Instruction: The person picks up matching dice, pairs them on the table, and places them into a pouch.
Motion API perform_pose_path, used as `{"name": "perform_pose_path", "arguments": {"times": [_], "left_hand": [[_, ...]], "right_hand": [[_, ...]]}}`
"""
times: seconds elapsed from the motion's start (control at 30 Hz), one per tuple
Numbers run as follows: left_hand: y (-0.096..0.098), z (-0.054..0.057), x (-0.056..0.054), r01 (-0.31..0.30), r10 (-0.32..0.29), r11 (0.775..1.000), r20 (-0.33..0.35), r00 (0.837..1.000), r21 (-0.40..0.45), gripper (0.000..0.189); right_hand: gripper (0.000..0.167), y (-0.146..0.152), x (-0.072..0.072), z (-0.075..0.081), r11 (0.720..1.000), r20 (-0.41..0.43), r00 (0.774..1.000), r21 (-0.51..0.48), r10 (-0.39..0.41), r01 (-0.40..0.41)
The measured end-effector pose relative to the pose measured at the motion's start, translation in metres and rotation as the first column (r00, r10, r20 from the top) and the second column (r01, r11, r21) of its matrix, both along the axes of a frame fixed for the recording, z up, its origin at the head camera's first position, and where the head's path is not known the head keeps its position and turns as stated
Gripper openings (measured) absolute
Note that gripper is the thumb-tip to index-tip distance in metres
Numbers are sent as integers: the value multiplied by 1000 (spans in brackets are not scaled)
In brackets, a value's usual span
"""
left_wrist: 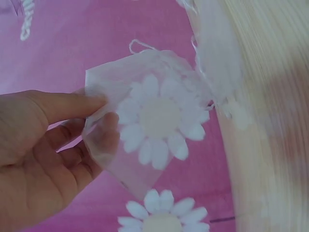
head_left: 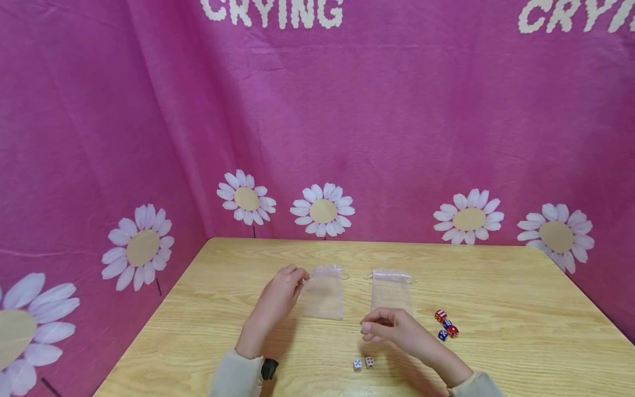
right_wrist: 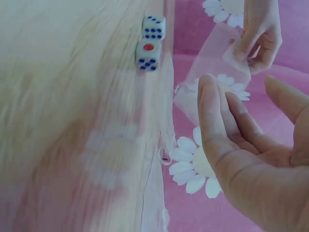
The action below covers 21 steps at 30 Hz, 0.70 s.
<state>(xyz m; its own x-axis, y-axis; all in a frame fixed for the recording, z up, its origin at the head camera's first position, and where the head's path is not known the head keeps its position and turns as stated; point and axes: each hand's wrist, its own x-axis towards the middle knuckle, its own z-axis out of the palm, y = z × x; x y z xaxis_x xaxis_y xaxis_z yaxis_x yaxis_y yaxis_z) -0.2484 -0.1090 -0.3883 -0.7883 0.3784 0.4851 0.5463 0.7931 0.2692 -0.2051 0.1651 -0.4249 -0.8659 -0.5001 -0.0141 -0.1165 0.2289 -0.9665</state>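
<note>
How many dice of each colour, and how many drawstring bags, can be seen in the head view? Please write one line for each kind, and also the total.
White dice: 2
Red dice: 2
Blue dice: 2
Sheer drawstring bags: 2
Total: 8

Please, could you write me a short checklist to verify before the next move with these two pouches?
1. Left hand pinches the left pouch: ok.
2. Right hand free, thumb and fingers apart: ok, it holds nothing visible.
3. Right pouch held by a hand: not ok, neither hand grips it.
4. Mouth of the left pouch open: cannot tell.
5. White dice on the table, in view: ok, two.
6. Red dice and blue dice grouped together: ok, two of each.
</note>
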Motion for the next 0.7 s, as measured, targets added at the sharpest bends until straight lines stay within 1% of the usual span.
{"name": "perform_pose_path", "arguments": {"times": [0.13, 0.2, 0.3, 0.43, 0.57, 0.67, 0.7], "left_hand": [[11, 2, 7, 36, -36, 999, -46, 998, -14, 12], [17, 4, 11, 39, -41, 999, -71, 997, -29, 13], [26, 6, 18, 52, -57, 998, -125, 991, -48, 14], [39, 9, 26, 94, -104, 994, -196, 975, -61, 14], [50, 8, 33, 133, -151, 987, -231, 961, -93, 15], [56, 7, 38, 147, -178, 979, -254, 951, -138, 17], [59, 7, 40, 150, -186, 977, -261, 947, -154, 17]], "right_hand": [[50, -1, -1, 0, 995, 86, 996, -94, -11, 19], [53, -1, -1, 0, 992, 116, 993, -121, -15, 29], [55, 0, -1, 0, 988, 140, 990, -154, -1, 22], [55, 1, -1, 1, 975, 169, 985, -220, 25, 13], [59, 2, -2, 2, 953, 187, 982, -301, 39, 19], [61, 3, -2, 2, 937, 202, 979, -349, 38, 35], [59, 4, -2, 3, 931, 210, 977, -362, 34, 45]]}}
